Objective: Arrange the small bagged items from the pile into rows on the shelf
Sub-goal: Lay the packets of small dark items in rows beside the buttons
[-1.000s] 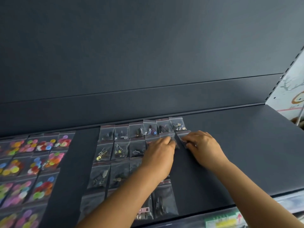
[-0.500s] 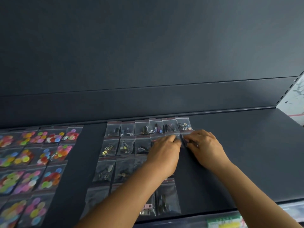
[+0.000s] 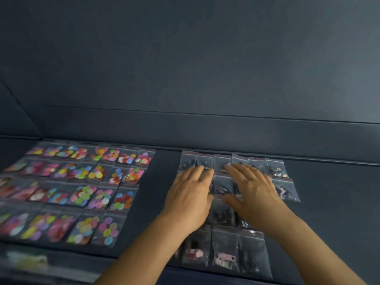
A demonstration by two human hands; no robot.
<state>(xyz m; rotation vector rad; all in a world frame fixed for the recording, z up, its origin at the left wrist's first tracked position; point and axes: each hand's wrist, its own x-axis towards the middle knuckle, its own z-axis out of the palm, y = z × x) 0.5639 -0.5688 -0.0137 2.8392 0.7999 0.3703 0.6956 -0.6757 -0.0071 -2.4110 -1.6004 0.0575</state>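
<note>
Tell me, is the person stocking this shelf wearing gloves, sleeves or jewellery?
None shows. The left hand and right hand are bare, with no gloves. Both forearms are uncovered to the picture's bottom edge. No ring, watch or bracelet shows, though the picture is blurred.

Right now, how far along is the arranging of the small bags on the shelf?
Done: the bags of coloured buttons lie in several rows on the shelf, and the bags of dark metal parts form rows beside them. In hand: the left hand and right hand lie flat, fingers straight, on those dark bags. Left: no pile is in view, so the remainder cannot be told.
</note>
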